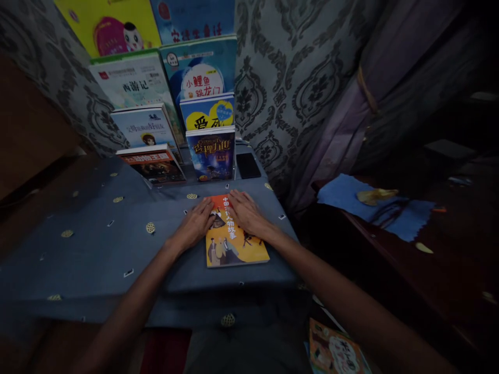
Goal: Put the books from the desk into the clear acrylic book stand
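Observation:
An orange-yellow paperback book [226, 252] with white Chinese lettering lies flat and closed near the front of the cloth-covered table. Along its left edge rests my left hand [197, 221], fingers stretched out, the tips over the cover. My right hand [246, 212] lies flat across the upper right of the same cover with its fingers extended. Neither hand is wrapped round the book. Behind it stand a dark blue book [212, 156] and a red-and-black book [154, 165], the fronts of two upright rows.
A black phone [248, 165] lies right of the rows. Taller books, such as a white-green one [136, 85], lean before the patterned curtain [288, 78]. To the right, a blue cloth [343, 200] covers part of a dark red surface. Another book [337, 350] lies low at right.

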Motion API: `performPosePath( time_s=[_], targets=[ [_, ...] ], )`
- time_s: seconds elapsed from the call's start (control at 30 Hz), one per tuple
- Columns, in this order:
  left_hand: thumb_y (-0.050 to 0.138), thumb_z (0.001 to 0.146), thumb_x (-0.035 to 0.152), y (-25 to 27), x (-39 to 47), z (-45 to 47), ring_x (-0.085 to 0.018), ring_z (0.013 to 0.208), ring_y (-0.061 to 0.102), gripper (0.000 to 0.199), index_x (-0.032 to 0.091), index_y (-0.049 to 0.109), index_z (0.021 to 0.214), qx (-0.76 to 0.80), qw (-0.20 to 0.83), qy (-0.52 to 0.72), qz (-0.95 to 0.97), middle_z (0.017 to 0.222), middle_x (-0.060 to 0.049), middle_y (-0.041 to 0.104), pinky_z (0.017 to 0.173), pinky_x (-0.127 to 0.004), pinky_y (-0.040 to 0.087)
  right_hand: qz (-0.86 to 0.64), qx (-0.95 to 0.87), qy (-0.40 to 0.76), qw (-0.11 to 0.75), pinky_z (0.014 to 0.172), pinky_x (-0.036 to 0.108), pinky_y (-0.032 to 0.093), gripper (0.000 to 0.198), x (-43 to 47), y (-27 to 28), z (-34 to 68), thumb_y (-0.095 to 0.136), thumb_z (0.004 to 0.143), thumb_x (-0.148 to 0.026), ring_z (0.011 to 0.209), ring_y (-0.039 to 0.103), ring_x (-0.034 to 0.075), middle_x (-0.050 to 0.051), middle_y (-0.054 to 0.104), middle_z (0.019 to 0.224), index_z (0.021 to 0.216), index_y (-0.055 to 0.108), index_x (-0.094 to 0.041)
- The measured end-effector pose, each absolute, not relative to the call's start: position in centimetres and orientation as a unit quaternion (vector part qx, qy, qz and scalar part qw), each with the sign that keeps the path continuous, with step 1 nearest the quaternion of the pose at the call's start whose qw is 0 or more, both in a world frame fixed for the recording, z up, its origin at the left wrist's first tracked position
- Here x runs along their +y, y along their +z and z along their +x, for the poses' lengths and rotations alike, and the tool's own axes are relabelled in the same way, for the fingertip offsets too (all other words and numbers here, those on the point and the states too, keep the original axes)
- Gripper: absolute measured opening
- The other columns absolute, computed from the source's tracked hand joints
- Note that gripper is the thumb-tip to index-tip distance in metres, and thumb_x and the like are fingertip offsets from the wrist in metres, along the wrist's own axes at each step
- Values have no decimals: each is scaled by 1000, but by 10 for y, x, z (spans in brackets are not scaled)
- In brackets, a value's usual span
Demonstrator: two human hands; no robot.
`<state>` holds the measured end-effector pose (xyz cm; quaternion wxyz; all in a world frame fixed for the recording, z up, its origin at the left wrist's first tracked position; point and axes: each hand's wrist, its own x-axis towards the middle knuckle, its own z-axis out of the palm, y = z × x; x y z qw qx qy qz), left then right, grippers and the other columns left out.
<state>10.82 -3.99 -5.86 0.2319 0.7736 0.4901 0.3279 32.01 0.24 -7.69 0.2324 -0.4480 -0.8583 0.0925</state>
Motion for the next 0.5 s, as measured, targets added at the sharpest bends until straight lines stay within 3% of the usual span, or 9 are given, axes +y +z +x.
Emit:
performPosePath(
  time_s=[0.2,0.4,0.5],
  targets=[
    [61,87,27,-57,-41,111,-27,146,39,35,20,64,121,499,247,339,758,147,-14,55,124,-45,21,-472,-821,158,279,119,53,32,46,8,-81,343,38,100,-28,145,40,26,14,50,152,140,56,-16],
    [59,89,30,-56,-41,109,-27,146,39,35,21,63,123,502,227,316,773,149,-12,53,124,-46,20,-444,-765,292,363,109,45,47,41,25,-78,354,42,97,-27,124,62,22,6,68,133,131,65,-22],
    [58,90,28,-52,-38,112,-30,145,40,34,20,65,122,502,217,290,785,148,-14,53,125,-51,14,-455,-734,336,376,104,42,50,41,29,-76,357,43,97,-27,118,66,22,6,70,130,131,65,-19]
  ],
)
